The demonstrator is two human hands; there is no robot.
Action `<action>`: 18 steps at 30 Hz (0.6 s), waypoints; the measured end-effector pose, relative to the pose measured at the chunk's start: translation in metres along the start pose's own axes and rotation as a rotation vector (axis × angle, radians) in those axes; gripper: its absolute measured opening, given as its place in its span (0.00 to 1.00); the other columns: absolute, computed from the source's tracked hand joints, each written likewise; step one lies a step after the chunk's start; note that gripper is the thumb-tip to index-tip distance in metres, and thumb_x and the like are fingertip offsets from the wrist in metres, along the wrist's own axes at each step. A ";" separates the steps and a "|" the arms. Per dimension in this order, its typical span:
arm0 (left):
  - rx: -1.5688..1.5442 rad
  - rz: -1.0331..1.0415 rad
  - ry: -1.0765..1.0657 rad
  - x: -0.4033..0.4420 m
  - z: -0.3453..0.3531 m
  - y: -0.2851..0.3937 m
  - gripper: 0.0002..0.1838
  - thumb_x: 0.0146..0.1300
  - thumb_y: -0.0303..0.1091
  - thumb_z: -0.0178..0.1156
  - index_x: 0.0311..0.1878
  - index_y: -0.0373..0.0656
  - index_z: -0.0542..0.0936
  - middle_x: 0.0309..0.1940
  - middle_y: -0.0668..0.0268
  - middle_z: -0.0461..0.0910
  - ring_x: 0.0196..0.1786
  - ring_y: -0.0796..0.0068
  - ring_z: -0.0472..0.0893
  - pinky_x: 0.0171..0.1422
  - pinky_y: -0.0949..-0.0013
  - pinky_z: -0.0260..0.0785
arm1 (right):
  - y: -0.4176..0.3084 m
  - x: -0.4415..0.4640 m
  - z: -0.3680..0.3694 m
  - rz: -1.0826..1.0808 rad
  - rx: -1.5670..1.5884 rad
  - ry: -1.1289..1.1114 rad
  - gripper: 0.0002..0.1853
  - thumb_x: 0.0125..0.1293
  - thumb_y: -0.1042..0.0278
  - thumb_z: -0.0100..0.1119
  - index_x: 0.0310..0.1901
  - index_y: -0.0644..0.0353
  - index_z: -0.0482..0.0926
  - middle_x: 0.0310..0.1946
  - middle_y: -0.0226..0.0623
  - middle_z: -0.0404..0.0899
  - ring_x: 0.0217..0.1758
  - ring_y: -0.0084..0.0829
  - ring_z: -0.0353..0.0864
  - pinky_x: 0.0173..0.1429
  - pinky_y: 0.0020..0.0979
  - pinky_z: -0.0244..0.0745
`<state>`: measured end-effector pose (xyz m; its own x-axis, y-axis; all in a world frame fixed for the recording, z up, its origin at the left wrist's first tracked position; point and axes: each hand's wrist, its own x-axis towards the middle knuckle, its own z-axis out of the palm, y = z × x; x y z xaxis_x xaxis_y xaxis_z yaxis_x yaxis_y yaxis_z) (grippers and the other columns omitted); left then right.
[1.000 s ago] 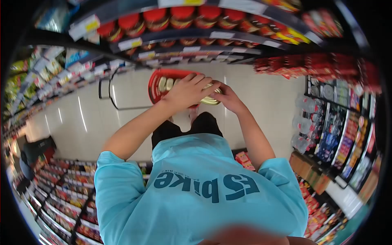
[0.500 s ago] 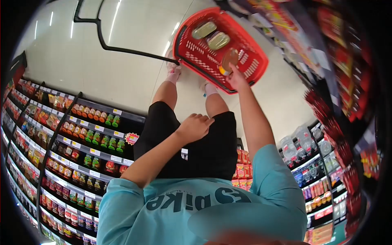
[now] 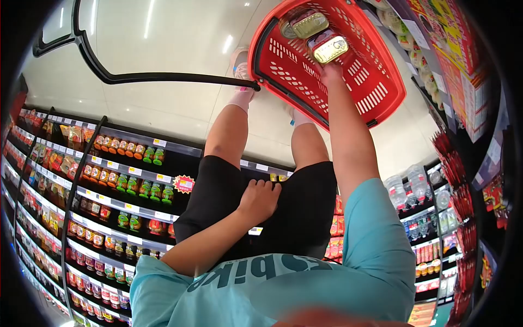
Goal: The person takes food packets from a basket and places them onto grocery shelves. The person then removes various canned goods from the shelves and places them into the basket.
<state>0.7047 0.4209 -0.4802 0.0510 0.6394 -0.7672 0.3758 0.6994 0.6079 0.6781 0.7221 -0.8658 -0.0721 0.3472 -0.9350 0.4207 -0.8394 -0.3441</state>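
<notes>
My right hand (image 3: 331, 72) reaches down into a red shopping basket (image 3: 393, 76), its fingers closed at the near end of a rectangular tin can (image 3: 330, 49) with a gold lid. The can partly hides my fingertips. Just beyond it lies a second gold-lidded tin can (image 3: 309, 25), and at that can's left a rounded tin (image 3: 287, 29) shows in part. My left hand (image 3: 260, 201) is loosely curled in front of my black shorts; nothing shows in it.
The basket's long black handle (image 3: 163, 78) stretches left over the pale floor (image 3: 163, 103). Shelves of jars (image 3: 125, 185) stand on the left. Packets hang on the right near a shelf with bottles (image 3: 417, 177). My feet are beside the basket.
My right hand has left the round tin and moved to the gold-lidded can. The round tin now lies at the basket's far left. The basket appears larger and farther right in view.
</notes>
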 end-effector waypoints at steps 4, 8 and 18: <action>-0.019 -0.023 -0.058 0.000 -0.004 -0.004 0.24 0.65 0.41 0.60 0.60 0.39 0.80 0.40 0.58 0.82 0.47 0.58 0.82 0.56 0.55 0.70 | 0.001 0.005 -0.002 -0.047 -0.061 -0.056 0.19 0.77 0.76 0.45 0.66 0.64 0.68 0.65 0.46 0.75 0.67 0.43 0.78 0.69 0.48 0.80; -0.036 -0.031 -0.035 0.002 0.002 -0.005 0.24 0.65 0.41 0.60 0.60 0.39 0.80 0.39 0.58 0.82 0.46 0.58 0.82 0.55 0.55 0.70 | 0.006 0.026 -0.011 -0.058 0.002 0.075 0.22 0.72 0.78 0.54 0.66 0.61 0.68 0.64 0.44 0.76 0.64 0.44 0.80 0.63 0.47 0.85; -0.058 -0.061 0.019 0.007 0.029 -0.002 0.20 0.64 0.41 0.60 0.54 0.39 0.80 0.40 0.56 0.83 0.44 0.55 0.84 0.53 0.53 0.74 | -0.004 -0.004 -0.020 -0.156 -0.272 0.049 0.27 0.74 0.54 0.55 0.69 0.58 0.67 0.61 0.39 0.76 0.53 0.40 0.82 0.47 0.42 0.86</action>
<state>0.7317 0.4148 -0.4924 0.0117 0.6010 -0.7992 0.3237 0.7539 0.5717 0.6950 0.7328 -0.8588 -0.1140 0.4877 -0.8656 0.6352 -0.6341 -0.4409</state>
